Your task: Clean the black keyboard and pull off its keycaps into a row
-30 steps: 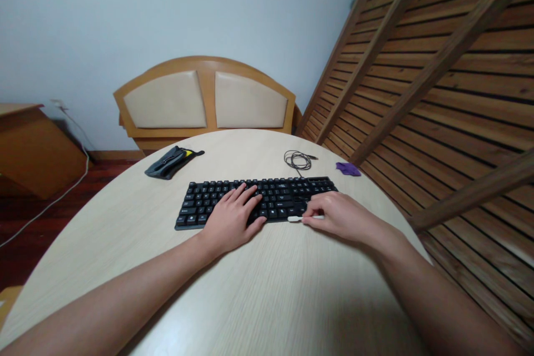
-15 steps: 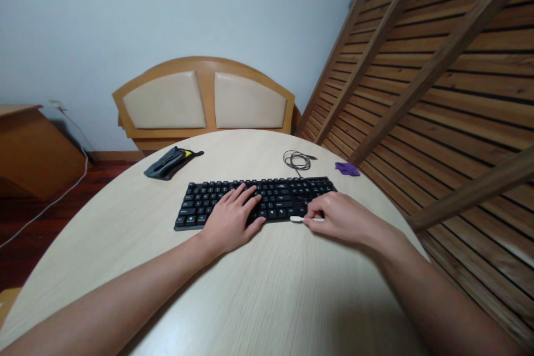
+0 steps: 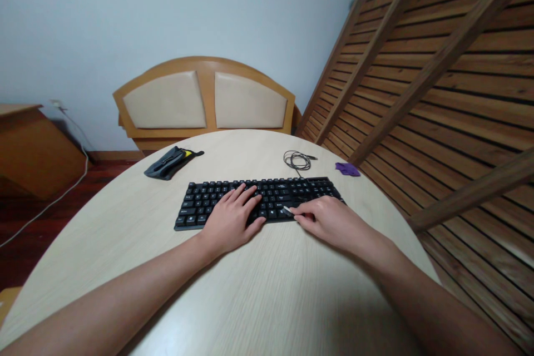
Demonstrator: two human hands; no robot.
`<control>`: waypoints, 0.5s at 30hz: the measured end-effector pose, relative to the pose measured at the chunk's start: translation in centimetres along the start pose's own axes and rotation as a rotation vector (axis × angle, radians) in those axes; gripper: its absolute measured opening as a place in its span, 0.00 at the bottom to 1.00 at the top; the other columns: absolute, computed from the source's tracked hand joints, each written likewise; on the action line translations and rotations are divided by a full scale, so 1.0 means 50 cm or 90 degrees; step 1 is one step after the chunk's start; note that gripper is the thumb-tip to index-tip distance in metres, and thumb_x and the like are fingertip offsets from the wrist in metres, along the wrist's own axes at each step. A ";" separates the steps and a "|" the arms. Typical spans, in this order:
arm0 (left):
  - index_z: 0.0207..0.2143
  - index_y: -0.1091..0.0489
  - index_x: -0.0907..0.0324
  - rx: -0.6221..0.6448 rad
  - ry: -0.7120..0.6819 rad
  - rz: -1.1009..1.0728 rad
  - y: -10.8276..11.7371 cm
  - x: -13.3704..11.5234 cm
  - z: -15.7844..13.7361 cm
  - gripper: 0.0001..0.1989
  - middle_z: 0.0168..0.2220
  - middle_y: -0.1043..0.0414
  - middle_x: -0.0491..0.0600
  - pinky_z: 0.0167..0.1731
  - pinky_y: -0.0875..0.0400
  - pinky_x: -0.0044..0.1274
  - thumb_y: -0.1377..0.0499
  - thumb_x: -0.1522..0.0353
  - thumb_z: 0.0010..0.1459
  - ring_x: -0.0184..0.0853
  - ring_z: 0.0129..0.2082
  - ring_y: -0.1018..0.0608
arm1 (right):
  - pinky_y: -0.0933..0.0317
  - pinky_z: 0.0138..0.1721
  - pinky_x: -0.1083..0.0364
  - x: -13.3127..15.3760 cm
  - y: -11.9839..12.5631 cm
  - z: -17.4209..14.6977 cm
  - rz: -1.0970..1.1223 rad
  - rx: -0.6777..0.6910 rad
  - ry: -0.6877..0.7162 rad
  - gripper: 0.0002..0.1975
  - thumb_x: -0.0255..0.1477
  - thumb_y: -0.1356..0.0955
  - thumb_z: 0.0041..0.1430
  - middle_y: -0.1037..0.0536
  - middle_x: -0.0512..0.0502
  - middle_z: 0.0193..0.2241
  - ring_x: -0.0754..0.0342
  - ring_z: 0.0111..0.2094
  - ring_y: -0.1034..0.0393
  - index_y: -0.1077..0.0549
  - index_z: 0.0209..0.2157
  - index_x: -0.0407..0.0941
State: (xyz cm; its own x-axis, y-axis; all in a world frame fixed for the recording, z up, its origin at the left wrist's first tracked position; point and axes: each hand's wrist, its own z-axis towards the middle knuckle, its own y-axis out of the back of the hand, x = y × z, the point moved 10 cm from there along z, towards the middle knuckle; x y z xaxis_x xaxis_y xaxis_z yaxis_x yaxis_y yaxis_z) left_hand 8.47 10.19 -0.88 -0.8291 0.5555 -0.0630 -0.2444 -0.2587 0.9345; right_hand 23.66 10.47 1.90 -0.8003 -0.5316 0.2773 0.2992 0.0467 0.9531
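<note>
Reaching in over a pale, wood-grained table (image 3: 258, 300) with a curved edge, two bare forearms lead to a keyboard (image 3: 196, 204). The left hand (image 3: 233, 216) lies palm down, its fingers loosely spread over the middle keys and its thumb at the near edge, gripping nothing visible. The right hand (image 3: 323, 216) is closed in a pinch, thumb against fingers, around a slim white stick (image 3: 287, 209); only its pale end shows, slanting over the lower keys right of the left hand. Whether that end touches them is unclear.

The keyboard is black, long and full width, with pale characters on dark keys, lying flat across the table. Beyond its right half, its thin black cable (image 3: 297, 160) sits loosely coiled, and a crumpled purple cloth (image 3: 347, 169) lies farther right. Beyond its left end rests a soft dark grey pouch (image 3: 167, 166), with something yellow (image 3: 187, 153) showing at its opening. Behind stands a wooden headboard (image 3: 210, 94) with two cream panels.
</note>
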 end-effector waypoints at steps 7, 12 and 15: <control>0.59 0.34 0.60 -0.002 -0.001 -0.007 0.002 0.001 -0.001 0.27 0.65 0.39 0.56 0.63 0.41 0.42 0.47 0.55 0.64 0.50 0.66 0.39 | 0.42 0.29 0.57 0.004 0.004 -0.003 -0.033 -0.010 -0.017 0.13 0.27 0.34 0.60 0.17 0.48 0.29 0.54 0.27 0.26 0.18 0.42 0.48; 0.59 0.33 0.59 -0.012 0.000 -0.023 0.002 0.002 -0.001 0.26 0.65 0.38 0.55 0.62 0.40 0.43 0.47 0.55 0.64 0.50 0.66 0.39 | 0.43 0.27 0.57 0.006 0.000 -0.004 -0.044 0.008 -0.027 0.12 0.26 0.34 0.59 0.18 0.48 0.27 0.54 0.25 0.26 0.17 0.37 0.49; 0.59 0.33 0.59 -0.013 -0.001 -0.024 0.002 0.001 -0.001 0.26 0.65 0.38 0.55 0.62 0.41 0.43 0.46 0.55 0.64 0.50 0.66 0.39 | 0.41 0.28 0.57 0.005 0.001 -0.005 -0.049 0.001 -0.029 0.12 0.27 0.34 0.60 0.17 0.47 0.29 0.53 0.26 0.25 0.17 0.40 0.49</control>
State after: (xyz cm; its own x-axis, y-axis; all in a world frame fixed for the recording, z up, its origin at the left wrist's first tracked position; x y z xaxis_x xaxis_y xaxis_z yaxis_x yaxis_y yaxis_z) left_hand 8.36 10.16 -0.81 -0.8183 0.5665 -0.0969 -0.2854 -0.2542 0.9241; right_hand 23.59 10.13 2.00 -0.8438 -0.4944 0.2089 0.2352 0.0091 0.9719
